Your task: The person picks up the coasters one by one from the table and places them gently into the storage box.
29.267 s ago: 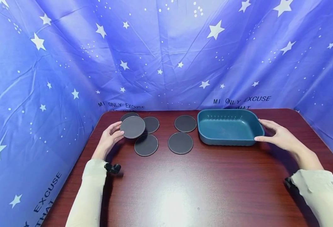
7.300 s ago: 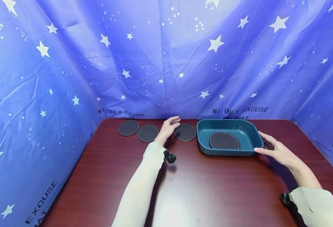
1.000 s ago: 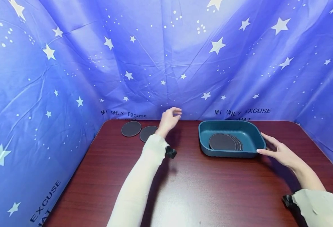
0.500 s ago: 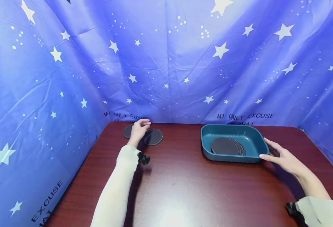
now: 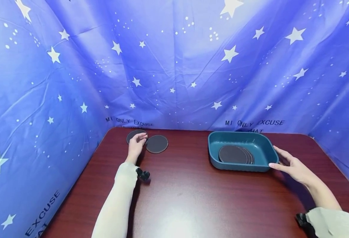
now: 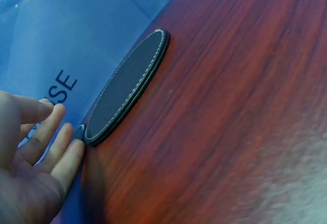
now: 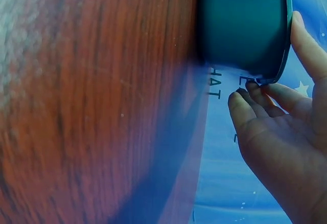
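Over the far-left black round coaster (image 5: 130,135) is my left hand (image 5: 135,148), its fingers loosely bent and partly covering it. A second coaster (image 5: 157,144) lies flat just to the right; the left wrist view shows the pale stitching round the edge of this coaster (image 6: 127,86), with my left fingertips (image 6: 76,150) close to its near end. My right hand (image 5: 293,167) holds the right end of a teal rectangular tray (image 5: 236,166), thumb at the front corner and fingers along the side. Inside the tray, several coasters (image 5: 233,154) lie overlapped in a fanned stack.
A reddish-brown wooden table (image 5: 174,188) carries everything. Blue star-printed cloth (image 5: 174,66) hangs right behind it and along both sides. Black wrist cameras, such as the left one (image 5: 143,174), stick out from both sleeves.
Since the first frame, several coasters have gone from the table into the tray. Over the last second my left hand has moved left to the far-left coaster. My right hand stays on the tray.
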Available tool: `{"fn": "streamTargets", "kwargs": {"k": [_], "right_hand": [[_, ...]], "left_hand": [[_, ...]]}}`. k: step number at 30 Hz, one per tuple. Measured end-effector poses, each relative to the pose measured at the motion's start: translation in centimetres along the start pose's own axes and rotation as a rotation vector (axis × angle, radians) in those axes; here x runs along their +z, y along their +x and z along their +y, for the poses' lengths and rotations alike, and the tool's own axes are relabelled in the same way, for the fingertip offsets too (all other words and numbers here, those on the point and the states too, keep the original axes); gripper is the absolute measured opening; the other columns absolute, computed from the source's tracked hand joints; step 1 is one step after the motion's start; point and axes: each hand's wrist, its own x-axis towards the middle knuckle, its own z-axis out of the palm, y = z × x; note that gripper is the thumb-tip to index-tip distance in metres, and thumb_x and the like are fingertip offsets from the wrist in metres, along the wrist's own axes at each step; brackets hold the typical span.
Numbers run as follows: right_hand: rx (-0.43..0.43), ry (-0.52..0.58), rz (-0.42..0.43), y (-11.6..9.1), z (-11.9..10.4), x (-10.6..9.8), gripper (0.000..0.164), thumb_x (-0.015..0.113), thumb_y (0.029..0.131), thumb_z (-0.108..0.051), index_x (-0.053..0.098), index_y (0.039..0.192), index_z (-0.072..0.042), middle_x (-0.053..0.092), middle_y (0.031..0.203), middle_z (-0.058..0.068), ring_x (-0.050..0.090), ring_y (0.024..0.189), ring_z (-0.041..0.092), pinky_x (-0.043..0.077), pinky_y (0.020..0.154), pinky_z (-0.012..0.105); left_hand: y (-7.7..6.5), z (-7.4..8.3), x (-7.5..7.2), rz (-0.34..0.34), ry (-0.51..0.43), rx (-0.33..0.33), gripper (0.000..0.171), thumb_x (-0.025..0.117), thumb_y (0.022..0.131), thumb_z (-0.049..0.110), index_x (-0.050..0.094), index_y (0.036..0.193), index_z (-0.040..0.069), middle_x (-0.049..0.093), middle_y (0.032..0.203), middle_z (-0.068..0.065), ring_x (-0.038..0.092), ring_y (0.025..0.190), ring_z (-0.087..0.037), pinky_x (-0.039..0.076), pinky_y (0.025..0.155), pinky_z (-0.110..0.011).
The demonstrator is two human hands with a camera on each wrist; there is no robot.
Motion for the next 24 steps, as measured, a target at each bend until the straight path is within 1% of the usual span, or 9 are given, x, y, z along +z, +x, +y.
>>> {"fn": "streamTargets", "kwargs": {"k": [3, 5, 7, 9, 12, 14, 18, 21, 24], "right_hand": [[0.003, -0.007, -0.003, -0.1, 0.1, 0.1, 0.077, 0.06, 0.098, -0.007, 0.014, 0.159, -0.002, 0.028, 0.145, -0.028, 0.033, 0.109, -0.032, 0.036, 0.088, -0.004], [0.005, -0.014, -0.001, 0.0, 0.1, 0.1, 0.077, 0.061, 0.098, -0.008, 0.014, 0.159, -0.002, 0.028, 0.145, -0.028, 0.032, 0.11, -0.032, 0.036, 0.088, -0.004], [0.006, -0.02, 0.0, 0.0, 0.1, 0.0, 0.077, 0.06, 0.098, -0.008, 0.013, 0.159, -0.002, 0.028, 0.147, -0.027, 0.032, 0.11, -0.032, 0.035, 0.088, -0.005], [0.009, -0.019, 0.002, 0.1, 0.1, -0.1, 0.077, 0.061, 0.098, -0.009, 0.014, 0.159, -0.003, 0.028, 0.147, -0.027, 0.032, 0.11, -0.032, 0.035, 0.088, -0.005], [0.012, -0.018, 0.003, 0.1, 0.0, -0.1, 0.077, 0.061, 0.098, -0.009, 0.015, 0.159, -0.003, 0.029, 0.146, -0.028, 0.032, 0.11, -0.033, 0.035, 0.088, -0.005], [0.011, -0.015, 0.004, 0.1, 0.0, -0.1, 0.077, 0.061, 0.098, -0.009, 0.016, 0.159, -0.003, 0.03, 0.144, -0.03, 0.032, 0.11, -0.033, 0.036, 0.088, -0.004], [0.001, -0.001, 0.002, 0.2, 0.0, -0.2, 0.076, 0.061, 0.098, -0.007, 0.016, 0.159, -0.003, 0.031, 0.143, -0.031, 0.034, 0.11, -0.032, 0.037, 0.088, -0.004], [0.004, 0.016, 0.0, 0.2, 0.1, -0.2, 0.076, 0.06, 0.098, -0.006, 0.015, 0.159, -0.003, 0.031, 0.144, -0.03, 0.035, 0.109, -0.032, 0.038, 0.088, -0.004], [0.003, 0.032, -0.001, 0.3, 0.3, -0.2, 0.076, 0.06, 0.098, -0.005, 0.015, 0.159, -0.003, 0.032, 0.144, -0.029, 0.036, 0.109, -0.032, 0.039, 0.088, -0.004]], "left_hand": [[-0.4, -0.4, 0.1, 0.006, 0.0, 0.011, 0.033, 0.057, 0.093, -0.009, 0.063, 0.125, -0.008, 0.066, 0.123, -0.029, 0.063, 0.116, -0.037, 0.045, 0.076, -0.005], [-0.5, -0.6, 0.2, 0.005, 0.022, 0.027, 0.033, 0.057, 0.092, -0.01, 0.063, 0.124, -0.008, 0.066, 0.122, -0.03, 0.064, 0.115, -0.039, 0.047, 0.083, -0.009], [-0.6, -0.6, 0.4, -0.006, 0.043, 0.037, 0.034, 0.058, 0.091, -0.01, 0.063, 0.125, -0.007, 0.066, 0.124, -0.029, 0.063, 0.117, -0.04, 0.051, 0.093, -0.019], [-0.7, -0.5, 0.6, -0.024, 0.062, 0.043, 0.036, 0.059, 0.091, -0.009, 0.062, 0.127, -0.007, 0.064, 0.127, -0.028, 0.061, 0.121, -0.04, 0.05, 0.103, -0.032], [-0.8, -0.5, 0.8, -0.07, 0.079, 0.041, 0.038, 0.062, 0.091, -0.006, 0.06, 0.13, -0.005, 0.062, 0.133, -0.025, 0.058, 0.126, -0.039, 0.046, 0.109, -0.044], [-0.7, -0.5, 1.0, -0.112, 0.065, 0.039, 0.041, 0.063, 0.091, -0.006, 0.058, 0.132, -0.005, 0.06, 0.135, -0.026, 0.056, 0.128, -0.039, 0.047, 0.108, -0.045], [-0.4, -0.5, 1.6, -0.205, 0.055, 0.039, 0.048, 0.065, 0.089, -0.005, 0.054, 0.135, -0.005, 0.056, 0.139, -0.027, 0.057, 0.128, -0.04, 0.053, 0.102, -0.038], [-0.2, -0.5, 1.8, -0.26, 0.08, 0.026, 0.053, 0.069, 0.088, -0.002, 0.052, 0.139, -0.004, 0.053, 0.142, -0.026, 0.055, 0.131, -0.04, 0.053, 0.103, -0.036], [-0.2, -0.5, 1.9, -0.297, 0.086, 0.012, 0.058, 0.071, 0.087, 0.0, 0.05, 0.141, -0.002, 0.051, 0.145, -0.024, 0.053, 0.133, -0.038, 0.05, 0.107, -0.039]]}}
